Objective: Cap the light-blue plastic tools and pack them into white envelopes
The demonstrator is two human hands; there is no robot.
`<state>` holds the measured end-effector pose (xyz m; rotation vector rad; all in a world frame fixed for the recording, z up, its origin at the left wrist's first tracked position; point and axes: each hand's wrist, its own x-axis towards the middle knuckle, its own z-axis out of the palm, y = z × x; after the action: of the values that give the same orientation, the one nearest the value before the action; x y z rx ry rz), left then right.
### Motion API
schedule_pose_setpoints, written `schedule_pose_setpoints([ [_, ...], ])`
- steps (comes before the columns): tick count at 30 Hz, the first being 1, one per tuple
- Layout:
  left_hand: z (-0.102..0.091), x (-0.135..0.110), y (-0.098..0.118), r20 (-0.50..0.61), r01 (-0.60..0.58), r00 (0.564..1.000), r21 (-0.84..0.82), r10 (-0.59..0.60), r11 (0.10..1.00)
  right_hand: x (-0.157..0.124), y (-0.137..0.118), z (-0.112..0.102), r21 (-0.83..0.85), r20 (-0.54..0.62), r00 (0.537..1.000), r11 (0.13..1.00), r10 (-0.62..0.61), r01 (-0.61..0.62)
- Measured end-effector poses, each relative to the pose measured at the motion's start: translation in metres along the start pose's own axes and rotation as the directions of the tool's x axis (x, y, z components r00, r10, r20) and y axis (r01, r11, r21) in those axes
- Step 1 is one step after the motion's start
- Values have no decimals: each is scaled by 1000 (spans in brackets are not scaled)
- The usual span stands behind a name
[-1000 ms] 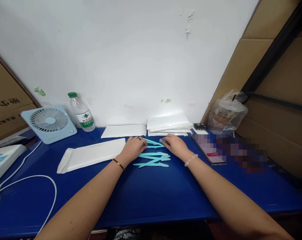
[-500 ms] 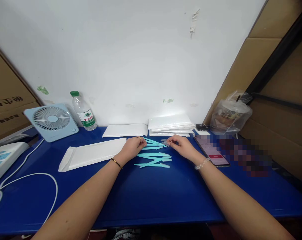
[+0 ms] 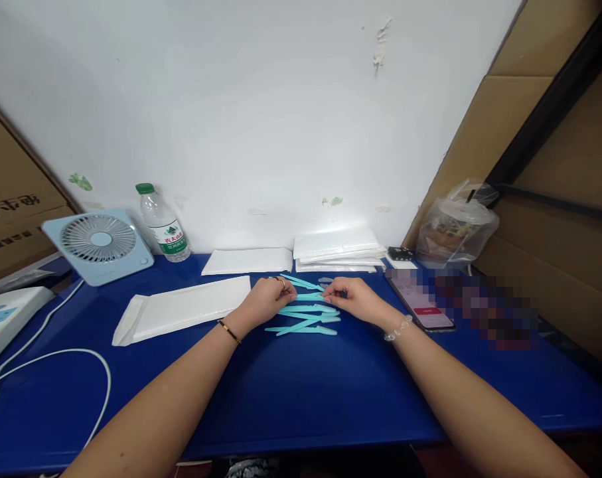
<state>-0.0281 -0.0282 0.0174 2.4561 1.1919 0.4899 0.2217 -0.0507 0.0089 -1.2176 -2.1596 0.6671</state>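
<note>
Several turquoise eyebrow razors point(image 3: 305, 310) lie in a loose row on the blue table, some crossing each other. My left hand point(image 3: 268, 300) pinches the handle end of one razor point(image 3: 308, 297) among them. On that razor's other end the fingers of my right hand point(image 3: 353, 299) are closed; my fingertips hide part of it. Just behind my right fingers lie small clear plastic pieces point(image 3: 325, 281), perhaps blade covers. Left of my left hand rests a white padded envelope point(image 3: 186, 307).
More white envelopes point(image 3: 338, 244) are stacked against the wall. At the left stand a blue fan point(image 3: 101, 242), a water bottle point(image 3: 164, 226) and a power strip point(image 3: 12, 318) with a white cable. A phone point(image 3: 420, 302) and a bagged cup point(image 3: 454, 229) are at the right.
My right hand has moved left and slightly down from the clear pieces to a razor's end. My left hand has shifted slightly, now holding that razor's other end.
</note>
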Motion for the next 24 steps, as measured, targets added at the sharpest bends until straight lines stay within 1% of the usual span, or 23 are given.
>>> schedule_pose_setpoints([
  [1, -1, -1, 1, 22, -4, 1000, -1, 4, 1000, 0, 1, -2, -13, 15, 1000, 1000, 6, -5],
  [2, -2, -1, 1, 34, -3, 999, 3, 3, 1000, 0, 4, -3, -41, 6, 1000, 999, 11, -11],
  [3, -2, -1, 0, 31, 3, 1000, 15, -4, 1000, 1, 6, -5, -82, -28, 999, 996, 15, -17],
  [5, -2, 0, -4, -14, 28, 1000, 56, -27, 998, 4, 12, -6, -186, -120, 993, 982, 15, -38],
  [6, -1, 1, -6, -36, 37, 999, 79, -35, 996, 6, 15, -6, -234, -146, 989, 971, 8, -43],
  [8, 2, 3, -11, -53, 40, 998, 117, -34, 992, 10, 19, -2, -307, -133, 991, 951, -15, -27],
  [11, 5, 6, -14, -23, 30, 999, 135, -27, 990, 14, 21, 6, -407, -68, 997, 913, -28, -2],
  [14, 6, 6, -13, 28, 54, 998, 116, -58, 992, 14, 18, 10, -529, -68, 998, 847, 17, -51],
  [16, 5, 4, -11, 50, 70, 996, 90, -75, 993, 12, 17, 10, -561, -90, 995, 824, 34, -79],
  [17, 5, 3, -10, 60, 79, 995, 76, -83, 994, 11, 17, 9, -550, -103, 994, 831, 34, -85],
  [19, 5, 1, -9, 81, 100, 991, 52, -104, 994, 8, 18, 6, -467, -127, 992, 881, 21, -78],
  [22, 6, -1, -7, 61, 98, 993, 47, -100, 994, 5, 21, 1, -255, -157, 988, 966, 12, -53],
  [24, 8, -1, -4, 47, 73, 996, 66, -76, 995, 4, 22, -1, -140, -172, 985, 989, 29, -53],
])
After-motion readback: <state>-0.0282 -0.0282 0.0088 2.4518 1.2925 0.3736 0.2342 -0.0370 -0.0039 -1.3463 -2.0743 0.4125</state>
